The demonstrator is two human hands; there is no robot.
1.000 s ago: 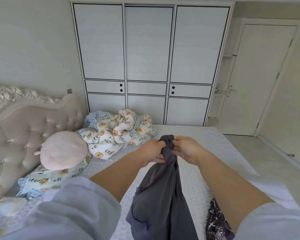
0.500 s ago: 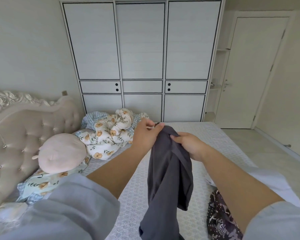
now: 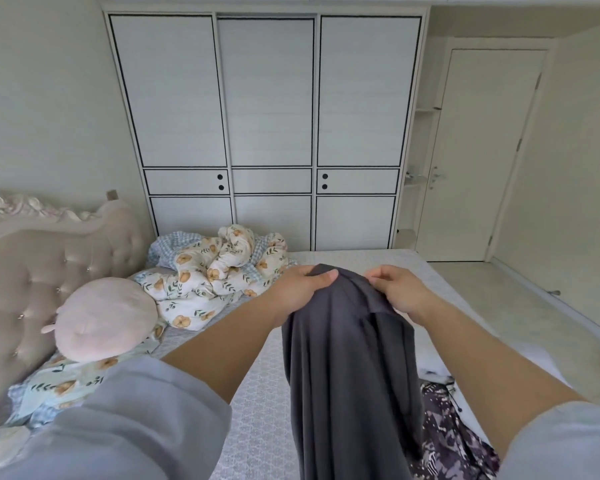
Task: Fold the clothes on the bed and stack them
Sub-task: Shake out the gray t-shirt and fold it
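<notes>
While both hands [image 3: 302,292] [image 3: 395,292] grip its top edge, grey garment [image 3: 347,375] hangs above bed [image 3: 257,427]

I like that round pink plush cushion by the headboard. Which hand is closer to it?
Left. The left hand grips the dark grey garment on the side toward the round pink plush cushion; the right hand pinches the garment farther away.

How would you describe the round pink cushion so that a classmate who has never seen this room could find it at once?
Start at the tufted headboard on the left of the bed. Right against it lies the pink cushion, resting on floral bedding. It alone is plain, smooth and round; the fabrics around it are patterned and crumpled.
</notes>
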